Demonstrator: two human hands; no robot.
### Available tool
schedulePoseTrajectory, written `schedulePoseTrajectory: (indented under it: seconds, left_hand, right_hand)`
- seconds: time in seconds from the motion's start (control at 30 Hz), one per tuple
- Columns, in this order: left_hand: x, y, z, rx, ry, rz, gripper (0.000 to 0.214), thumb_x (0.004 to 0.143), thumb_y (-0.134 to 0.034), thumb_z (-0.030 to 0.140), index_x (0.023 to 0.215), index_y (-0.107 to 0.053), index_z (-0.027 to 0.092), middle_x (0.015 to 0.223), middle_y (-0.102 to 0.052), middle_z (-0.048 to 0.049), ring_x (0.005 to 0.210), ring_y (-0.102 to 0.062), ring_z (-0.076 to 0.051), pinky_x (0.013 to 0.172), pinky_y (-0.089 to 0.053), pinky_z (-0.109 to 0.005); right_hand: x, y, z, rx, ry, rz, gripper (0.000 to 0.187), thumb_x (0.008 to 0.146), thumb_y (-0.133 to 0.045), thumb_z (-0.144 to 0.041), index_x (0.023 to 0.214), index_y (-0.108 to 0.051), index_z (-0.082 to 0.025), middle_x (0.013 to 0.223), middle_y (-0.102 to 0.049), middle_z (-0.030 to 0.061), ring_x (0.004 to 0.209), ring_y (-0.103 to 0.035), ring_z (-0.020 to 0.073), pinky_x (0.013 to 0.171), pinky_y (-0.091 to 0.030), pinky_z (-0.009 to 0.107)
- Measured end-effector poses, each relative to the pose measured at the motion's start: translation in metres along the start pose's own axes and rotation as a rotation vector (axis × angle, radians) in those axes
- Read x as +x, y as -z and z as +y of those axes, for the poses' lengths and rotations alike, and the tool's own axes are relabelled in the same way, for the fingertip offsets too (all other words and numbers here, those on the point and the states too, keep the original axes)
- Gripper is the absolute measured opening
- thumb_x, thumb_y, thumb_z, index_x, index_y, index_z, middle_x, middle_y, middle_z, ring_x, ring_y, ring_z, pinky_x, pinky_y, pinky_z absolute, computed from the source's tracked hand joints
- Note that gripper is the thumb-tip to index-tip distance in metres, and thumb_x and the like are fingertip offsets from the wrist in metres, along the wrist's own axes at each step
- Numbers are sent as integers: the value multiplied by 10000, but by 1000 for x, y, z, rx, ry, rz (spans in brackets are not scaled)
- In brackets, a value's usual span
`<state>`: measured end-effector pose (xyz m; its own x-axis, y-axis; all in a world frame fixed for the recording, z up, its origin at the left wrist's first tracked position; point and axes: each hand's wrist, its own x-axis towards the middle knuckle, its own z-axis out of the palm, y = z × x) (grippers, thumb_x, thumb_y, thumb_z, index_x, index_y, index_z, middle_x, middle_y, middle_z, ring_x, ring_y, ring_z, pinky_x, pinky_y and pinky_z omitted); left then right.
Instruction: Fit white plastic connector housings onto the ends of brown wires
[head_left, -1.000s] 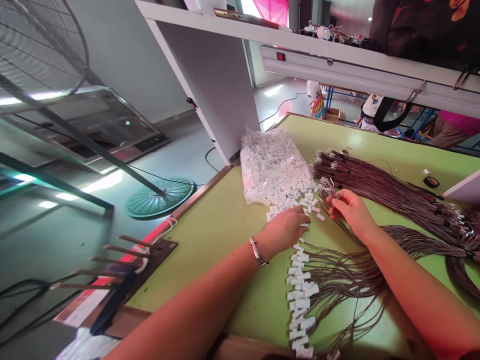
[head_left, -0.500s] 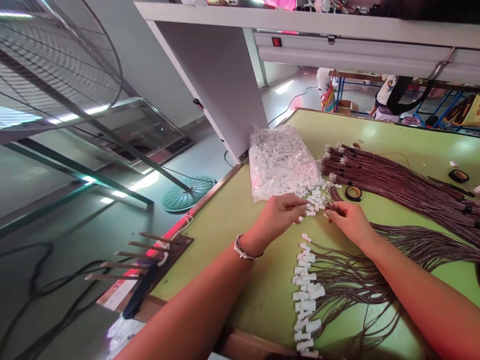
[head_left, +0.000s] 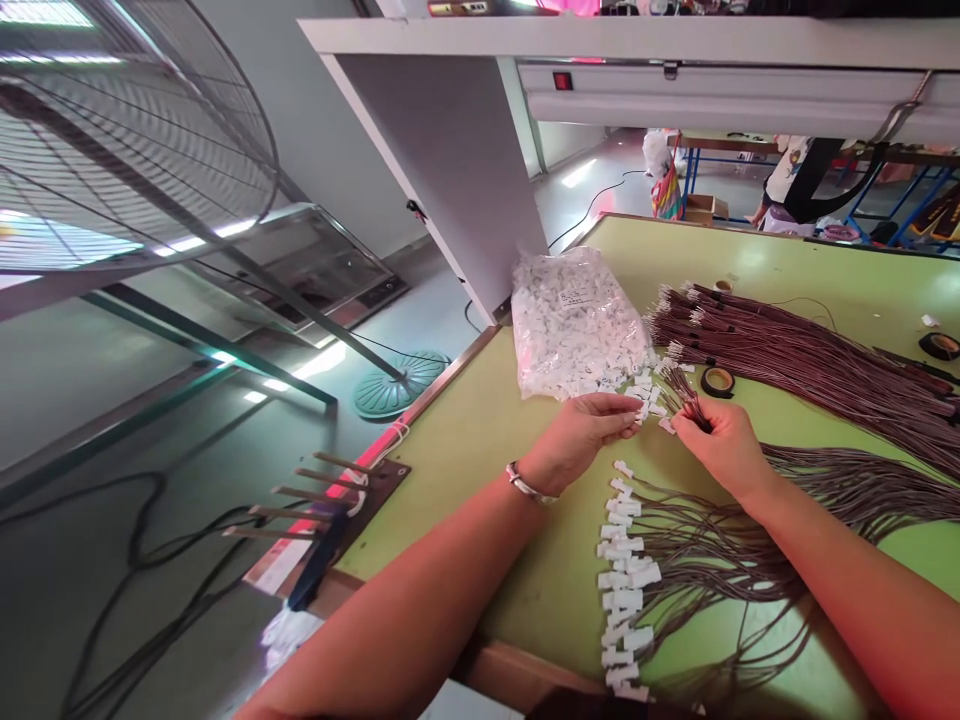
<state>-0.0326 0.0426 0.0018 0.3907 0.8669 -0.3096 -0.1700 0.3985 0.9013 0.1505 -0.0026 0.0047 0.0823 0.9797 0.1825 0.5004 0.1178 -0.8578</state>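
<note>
My left hand (head_left: 583,436) is closed in a pinch on a small white plastic connector, held just above the green table (head_left: 465,440). My right hand (head_left: 721,444) is closed on the ends of a few brown wires (head_left: 684,385), close beside the left fingertips. Loose white connectors (head_left: 643,385) lie spilled at the mouth of a clear bag of connectors (head_left: 576,325) just beyond both hands. Below the hands lies a row of brown wires fitted with white connectors (head_left: 622,580).
A big bundle of brown wires (head_left: 810,365) stretches across the table at the right, with a tape roll (head_left: 718,380) beside it. A white shelf post (head_left: 465,170) stands behind the bag. A standing fan (head_left: 135,140) and wooden pegs (head_left: 315,500) are at the left.
My left hand rose from the loose connector pile with one pinched. My right hand drew wire ends closer to it. The view shifted slightly to the left.
</note>
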Motion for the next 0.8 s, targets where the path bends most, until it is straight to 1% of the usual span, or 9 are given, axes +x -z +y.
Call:
schedulePoseTrajectory:
  seconds: [0.1, 0.17, 0.33, 0.43, 0.6, 0.7, 0.8]
  left_hand:
    - [0, 0, -1, -64, 7, -13, 249, 594, -768, 133, 829, -687, 118, 777, -680, -22, 697, -635, -89, 762, -502, -236]
    - [1, 0, -2, -70, 11, -30, 244, 602, -772, 145, 827, -684, 109, 762, -679, -22, 689, -636, -86, 751, -503, -223]
    - [1, 0, -3, -61, 41, -54, 226, 677, -745, 241, 833, -678, 92, 710, -681, -50, 595, -616, -76, 629, -503, -198]
    - [1, 0, -4, -63, 48, -75, 232, 686, -741, 260, 826, -677, 86, 690, -680, -50, 561, -606, -68, 586, -493, -178]
    - [0, -1, -4, -48, 50, -87, 259, 662, -759, 269, 822, -683, 80, 662, -679, -46, 547, -604, -71, 583, -493, -185]
    - [-1, -3, -3, -35, 50, -73, 279, 656, -763, 291, 827, -691, 82, 691, -691, -58, 565, -611, -75, 622, -502, -205]
    - [-1, -4, -2, -8, 46, -83, 310, 628, -783, 287, 845, -701, 82, 687, -692, -53, 575, -613, -74, 639, -499, -200]
  right_hand:
    - [-1, 0, 3, -33, 28, -18, 280, 745, -522, -326, 533, -406, -184, 515, -332, -48, 523, -303, 85, 482, -271, 212]
    - [-2, -1, 6, -61, 41, -38, 283, 755, -522, -335, 542, -414, -183, 519, -343, -46, 529, -304, 87, 486, -273, 213]
    - [-2, -1, 7, -57, 56, -44, 277, 767, -516, -342, 557, -441, -179, 526, -355, -43, 533, -311, 90, 496, -284, 215]
    - [-3, 0, 4, -22, 48, -44, 284, 767, -511, -338, 547, -429, -179, 529, -346, -42, 537, -316, 90, 506, -292, 214]
    - [-3, 0, 5, -13, 20, -90, 292, 769, -518, -353, 552, -432, -177, 525, -334, -47, 531, -304, 87, 498, -274, 217]
    - [-3, 0, 7, -16, 13, -93, 298, 771, -517, -366, 555, -435, -177, 532, -330, -46, 541, -303, 91, 500, -270, 221]
    - [-3, 1, 7, -19, 5, -91, 293, 768, -519, -366, 559, -446, -174, 542, -337, -42, 555, -310, 94, 519, -281, 226]
